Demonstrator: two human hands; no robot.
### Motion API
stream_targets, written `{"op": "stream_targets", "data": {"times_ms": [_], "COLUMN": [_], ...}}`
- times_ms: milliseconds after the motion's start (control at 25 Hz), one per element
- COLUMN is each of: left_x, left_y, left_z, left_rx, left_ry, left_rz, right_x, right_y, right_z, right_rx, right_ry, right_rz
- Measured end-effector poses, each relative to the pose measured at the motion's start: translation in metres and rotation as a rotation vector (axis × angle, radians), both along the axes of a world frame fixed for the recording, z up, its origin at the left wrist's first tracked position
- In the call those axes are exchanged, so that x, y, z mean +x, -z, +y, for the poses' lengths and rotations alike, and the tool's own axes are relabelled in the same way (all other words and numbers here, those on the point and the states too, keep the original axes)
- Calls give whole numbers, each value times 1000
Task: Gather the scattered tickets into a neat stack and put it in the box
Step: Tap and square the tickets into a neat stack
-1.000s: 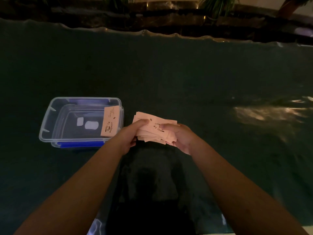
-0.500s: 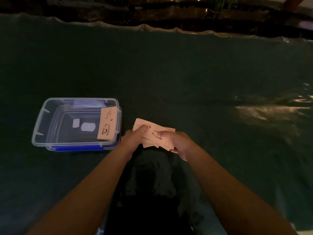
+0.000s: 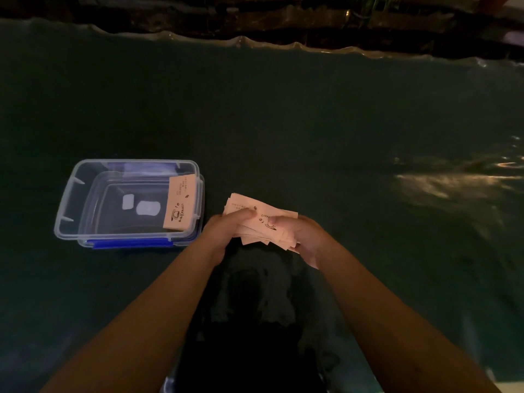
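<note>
Both the left hand [image 3: 226, 231] and right hand [image 3: 297, 236] grasp the fanned bundle of thin pink paper tickets [image 3: 256, 219], at three o'clock of the clear plastic box [image 3: 68, 211]. Light, floppy, slippery: pinch opposite edges.

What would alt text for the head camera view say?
Both hands, left hand and right hand, hold an uneven bundle of pink tickets above a dark green table. To the left, a clear plastic box holds one ticket.

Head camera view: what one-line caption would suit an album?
Both hands, left and right, square up pink tickets beside a clear box holding one ticket.
</note>
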State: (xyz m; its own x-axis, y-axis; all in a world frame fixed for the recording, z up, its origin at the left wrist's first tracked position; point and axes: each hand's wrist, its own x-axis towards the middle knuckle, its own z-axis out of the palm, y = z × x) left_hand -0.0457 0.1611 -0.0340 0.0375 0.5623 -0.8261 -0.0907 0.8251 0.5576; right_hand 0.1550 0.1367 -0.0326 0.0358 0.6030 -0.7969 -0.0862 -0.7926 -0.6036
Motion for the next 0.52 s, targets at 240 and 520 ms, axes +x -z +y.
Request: {"op": "stream_targets", "data": {"times_ms": [240,520], "left_x": [4,24], "left_y": [-20,-42], "left_z": [-20,-45], "left_rx": [142,250], "left_ry": [-139,-325], "left_rz": [-233,-435], "right_x": [-6,-26], "right_y": [-8,-8], "right_z": [-30,-57], "right_rx": [107,206], "right_ry": [201,324], "right_rz": [230,505]}}
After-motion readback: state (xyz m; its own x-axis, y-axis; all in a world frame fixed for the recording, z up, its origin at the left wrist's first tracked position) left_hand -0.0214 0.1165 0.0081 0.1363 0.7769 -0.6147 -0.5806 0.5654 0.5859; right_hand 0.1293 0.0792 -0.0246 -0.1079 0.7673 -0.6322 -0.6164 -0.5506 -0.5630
